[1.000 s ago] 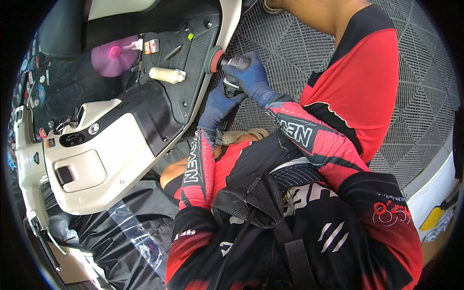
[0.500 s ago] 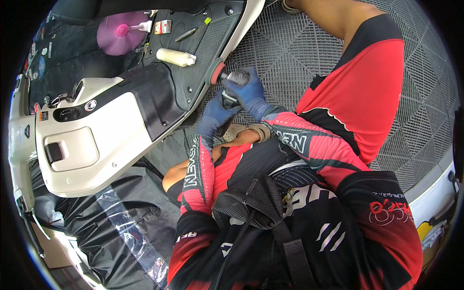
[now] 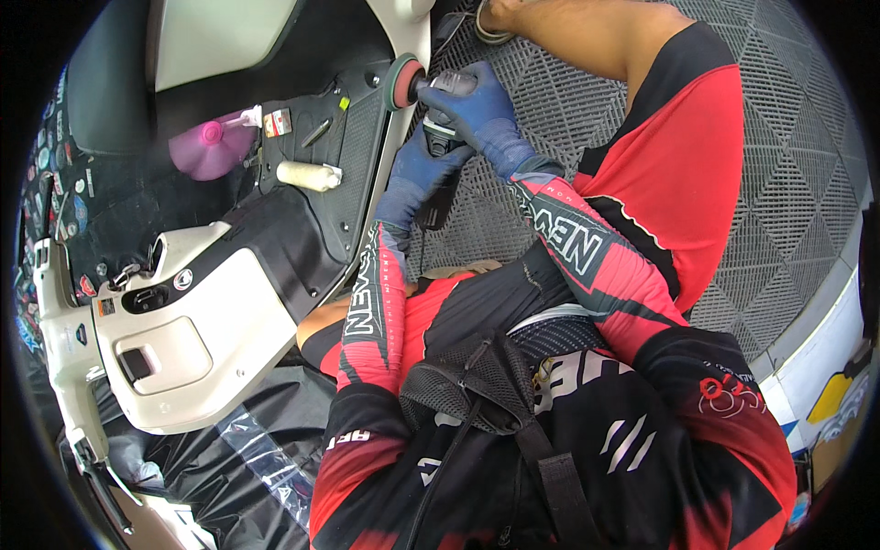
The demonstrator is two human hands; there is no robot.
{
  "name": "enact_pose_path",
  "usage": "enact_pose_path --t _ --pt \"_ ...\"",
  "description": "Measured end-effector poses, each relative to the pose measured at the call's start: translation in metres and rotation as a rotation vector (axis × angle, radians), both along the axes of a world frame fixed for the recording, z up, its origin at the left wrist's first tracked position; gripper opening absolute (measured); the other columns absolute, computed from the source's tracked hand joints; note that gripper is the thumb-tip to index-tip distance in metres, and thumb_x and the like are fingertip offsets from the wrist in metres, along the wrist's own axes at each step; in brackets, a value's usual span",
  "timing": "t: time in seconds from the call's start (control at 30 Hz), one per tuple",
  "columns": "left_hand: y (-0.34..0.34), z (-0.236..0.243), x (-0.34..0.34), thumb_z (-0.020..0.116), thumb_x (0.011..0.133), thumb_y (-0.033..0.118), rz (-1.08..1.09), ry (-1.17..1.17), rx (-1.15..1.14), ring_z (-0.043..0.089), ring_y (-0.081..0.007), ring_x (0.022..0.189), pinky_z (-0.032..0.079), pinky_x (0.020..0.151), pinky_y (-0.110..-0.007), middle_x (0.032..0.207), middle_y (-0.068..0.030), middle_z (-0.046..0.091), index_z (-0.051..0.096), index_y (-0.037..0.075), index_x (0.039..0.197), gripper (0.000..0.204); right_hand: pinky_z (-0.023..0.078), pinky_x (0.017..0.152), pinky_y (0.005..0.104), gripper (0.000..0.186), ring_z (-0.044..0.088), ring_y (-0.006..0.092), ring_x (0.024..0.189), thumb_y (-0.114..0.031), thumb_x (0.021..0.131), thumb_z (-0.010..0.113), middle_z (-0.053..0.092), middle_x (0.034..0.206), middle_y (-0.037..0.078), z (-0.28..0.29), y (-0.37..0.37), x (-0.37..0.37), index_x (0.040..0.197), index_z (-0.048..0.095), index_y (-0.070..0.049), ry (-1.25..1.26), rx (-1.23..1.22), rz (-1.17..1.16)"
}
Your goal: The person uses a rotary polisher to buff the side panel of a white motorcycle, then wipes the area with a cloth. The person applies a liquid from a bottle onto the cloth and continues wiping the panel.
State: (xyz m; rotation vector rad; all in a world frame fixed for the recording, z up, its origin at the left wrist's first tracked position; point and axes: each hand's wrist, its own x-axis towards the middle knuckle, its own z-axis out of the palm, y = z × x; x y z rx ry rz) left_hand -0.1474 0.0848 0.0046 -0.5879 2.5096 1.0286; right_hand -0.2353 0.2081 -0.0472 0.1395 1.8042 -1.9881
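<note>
Beside the scooter footboard [image 3: 364, 128], left hand [image 3: 417, 179] and right hand [image 3: 480, 108] clamp the polisher [image 3: 453, 82], its round pad [image 3: 403, 82] near the pale edge [image 3: 393, 142], contact unclear; a tilted pad might snag there; a jolt could roll the bottle [image 3: 304, 175] off.

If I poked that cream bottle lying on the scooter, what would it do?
The cream bottle would probably roll, because it's rounded and lying on its side. The textured footboard might slow it down. Its surface looks smooth, so it could feel slippery.
</note>
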Motion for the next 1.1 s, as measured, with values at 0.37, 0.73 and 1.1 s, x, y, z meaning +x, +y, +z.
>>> enact_pose_path --t 0.37,0.73,1.1 --pt "-0.002 -0.008 -0.025 0.084 0.081 0.036 0.019 0.089 0.153 0.068 -0.0184 0.100 0.054 0.091 -0.034 0.112 -0.0095 0.073 0.059 0.003 0.133 0.066 0.055 0.094 0.0422 0.089 0.072 0.0324 0.103 -0.060 0.062 0.088 0.071 0.108 0.020 0.022 0.006 -0.032 0.121 0.057 -0.001 0.048 0.132 -0.016" --pt "-0.017 -0.021 0.022 0.081 0.085 0.025 0.021 0.046 0.144 0.066 -0.0165 0.103 0.053 0.094 -0.034 0.117 -0.0072 0.070 0.060 0.001 0.131 0.056 0.056 0.090 0.0438 0.085 0.071 0.0350 0.099 -0.059 0.064 0.089 0.071 0.106 0.019 0.013 0.000 0.008 0.117 0.055 -0.003 -0.021 0.066 0.089" --pt "0.012 -0.004 -0.028 0.085 0.083 0.030 0.026 0.165 0.272 0.067 -0.0134 0.092 0.054 0.086 -0.031 0.109 -0.0057 0.072 0.061 0.003 0.128 0.058 0.057 0.089 0.0442 0.082 0.073 0.0345 0.097 -0.059 0.062 0.088 0.072 0.103 0.020 0.026 0.017 -0.035 0.114 0.057 -0.003 0.048 0.118 0.058"
